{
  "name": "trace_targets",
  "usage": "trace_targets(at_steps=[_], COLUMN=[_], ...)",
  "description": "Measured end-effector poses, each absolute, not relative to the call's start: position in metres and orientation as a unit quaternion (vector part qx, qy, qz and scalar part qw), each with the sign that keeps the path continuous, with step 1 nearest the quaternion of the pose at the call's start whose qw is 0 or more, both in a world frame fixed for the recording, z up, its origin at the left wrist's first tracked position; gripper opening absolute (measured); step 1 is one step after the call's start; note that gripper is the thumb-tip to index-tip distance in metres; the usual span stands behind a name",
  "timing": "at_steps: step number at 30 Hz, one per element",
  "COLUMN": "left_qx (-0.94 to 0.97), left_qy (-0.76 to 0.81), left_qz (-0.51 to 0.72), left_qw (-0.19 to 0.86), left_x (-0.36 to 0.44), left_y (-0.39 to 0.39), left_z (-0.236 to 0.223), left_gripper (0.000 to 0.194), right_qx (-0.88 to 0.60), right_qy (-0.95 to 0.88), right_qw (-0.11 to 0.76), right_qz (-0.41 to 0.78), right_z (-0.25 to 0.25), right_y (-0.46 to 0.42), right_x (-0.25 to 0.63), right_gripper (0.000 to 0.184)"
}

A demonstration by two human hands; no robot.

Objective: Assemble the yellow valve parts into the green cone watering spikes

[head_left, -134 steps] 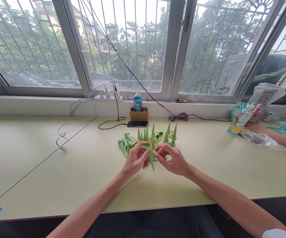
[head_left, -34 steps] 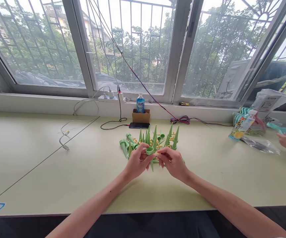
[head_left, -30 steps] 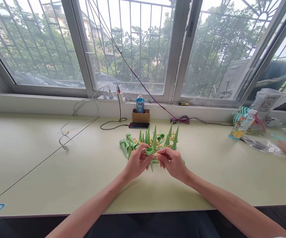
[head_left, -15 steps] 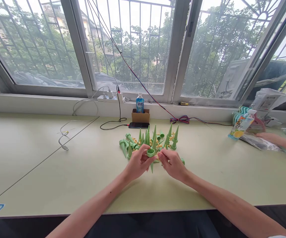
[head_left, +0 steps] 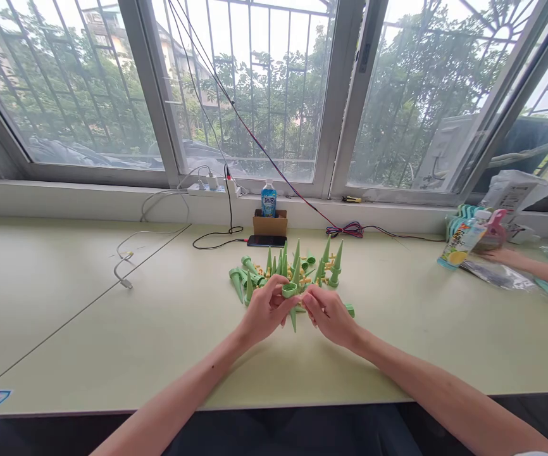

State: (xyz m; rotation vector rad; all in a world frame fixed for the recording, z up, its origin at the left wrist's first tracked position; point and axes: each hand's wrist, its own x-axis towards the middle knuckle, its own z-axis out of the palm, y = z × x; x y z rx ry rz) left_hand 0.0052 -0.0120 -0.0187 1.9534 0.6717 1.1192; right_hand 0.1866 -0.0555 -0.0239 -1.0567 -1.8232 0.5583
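Observation:
Between the thumb and fingers of my left hand [head_left: 262, 313] is a green plastic watering spike [head_left: 290, 290], its round open cup facing up and its point [head_left: 294, 322] hanging downward. My right hand [head_left: 331, 318] is closed in a pinch at the right side of this spike. Whatever sits between its fingertips is hidden. Just beyond both hands lies a cluster of more green spikes [head_left: 297, 253], some standing point up and others on their sides. Small yellow valve-like pieces [head_left: 331, 257] show among them. A green cap [head_left: 350, 310] lies beside my right hand.
Behind the cluster are a black phone [head_left: 267, 240], a cardboard box [head_left: 270, 225] and a blue bottle [head_left: 269, 199]. Cables [head_left: 345, 229] run over the table. At right, another person's hand [head_left: 504, 256] reaches past a drink bottle [head_left: 464, 239] and a plastic bag [head_left: 497, 275].
The spike in my left hand has tilted slightly, its point swinging a little right. My hands stay almost in place. The other person's hand has shifted left, and a pink item there now stands higher.

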Motion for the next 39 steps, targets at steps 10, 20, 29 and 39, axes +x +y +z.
trace_targets(at_steps=[10,20,29,39], left_qx=[0.795,0.850,0.838,0.788], left_qy=[0.255,0.226,0.210,0.218], left_qz=[0.423,0.418,0.440,0.430], left_qw=[0.351,0.227,0.246,0.383], left_x=[0.004,-0.001,0.001,0.002], left_y=[-0.011,-0.008,-0.009,-0.008], left_z=[-0.020,-0.027,-0.023,-0.019], left_gripper=[0.024,0.025,0.026,0.071], right_qx=[-0.407,-0.422,-0.422,-0.407], right_qy=[-0.746,-0.754,-0.742,-0.723], right_qw=[0.472,0.463,0.486,0.515], right_qz=[0.232,0.200,0.188,0.216], right_z=[-0.028,-0.025,-0.024,-0.024], right_y=[-0.054,-0.056,-0.055,-0.058], right_x=[0.189,0.186,0.185,0.189], right_gripper=[0.040,0.046,0.046,0.043])
